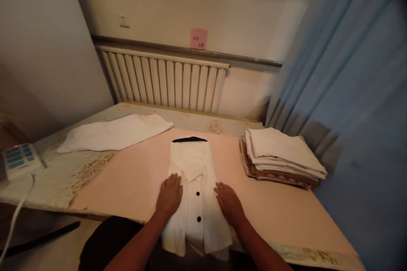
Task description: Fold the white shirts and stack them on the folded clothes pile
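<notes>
A white button-up garment (193, 161) with two dark buttons showing lies front up on the pink cloth. Its sides are folded in, a dark strip shows along its far end, and its lower end hangs over the table's near edge. Flat on the garment's left side rests my left hand (170, 194), fingers stretched forward. My right hand (228, 202) lies at the right side, its fingertips touching the fabric. Both hands are open, and neither grips anything.
A stack of folded cloths (282, 152) sits at the right, by a blue curtain (359, 114). Another white cloth piece (117, 133) lies at the back left. A white power strip (22, 160) with a cord stands far left. Behind the table is a radiator (165, 78).
</notes>
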Available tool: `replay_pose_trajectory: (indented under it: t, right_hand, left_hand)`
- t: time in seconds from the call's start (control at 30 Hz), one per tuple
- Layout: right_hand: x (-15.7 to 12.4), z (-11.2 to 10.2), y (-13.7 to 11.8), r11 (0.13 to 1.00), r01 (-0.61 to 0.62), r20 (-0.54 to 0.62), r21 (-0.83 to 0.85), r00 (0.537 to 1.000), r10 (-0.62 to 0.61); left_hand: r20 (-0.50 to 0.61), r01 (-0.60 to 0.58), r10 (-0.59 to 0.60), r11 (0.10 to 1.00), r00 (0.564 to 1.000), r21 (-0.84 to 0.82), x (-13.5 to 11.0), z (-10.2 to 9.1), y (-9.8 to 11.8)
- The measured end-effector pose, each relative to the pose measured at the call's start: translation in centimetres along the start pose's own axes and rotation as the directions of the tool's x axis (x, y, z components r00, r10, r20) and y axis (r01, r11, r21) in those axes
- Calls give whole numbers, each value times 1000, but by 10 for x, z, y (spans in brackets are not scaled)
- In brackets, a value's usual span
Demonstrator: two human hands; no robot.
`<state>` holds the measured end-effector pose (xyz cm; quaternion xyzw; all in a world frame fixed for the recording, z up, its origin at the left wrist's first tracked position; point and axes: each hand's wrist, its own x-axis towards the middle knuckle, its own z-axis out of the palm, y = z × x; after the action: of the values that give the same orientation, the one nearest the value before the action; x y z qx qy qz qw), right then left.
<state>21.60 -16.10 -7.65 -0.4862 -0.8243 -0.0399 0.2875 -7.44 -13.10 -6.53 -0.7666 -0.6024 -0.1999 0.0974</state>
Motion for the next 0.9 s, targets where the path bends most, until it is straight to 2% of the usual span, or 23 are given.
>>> replay_pose_trajectory:
  t: [0.9]
  right_hand:
    - [0, -1, 0, 1000, 0, 1, 4, 1000, 0]
  left_hand:
    - [13, 12, -12, 1000, 1000, -15, 0, -4, 2]
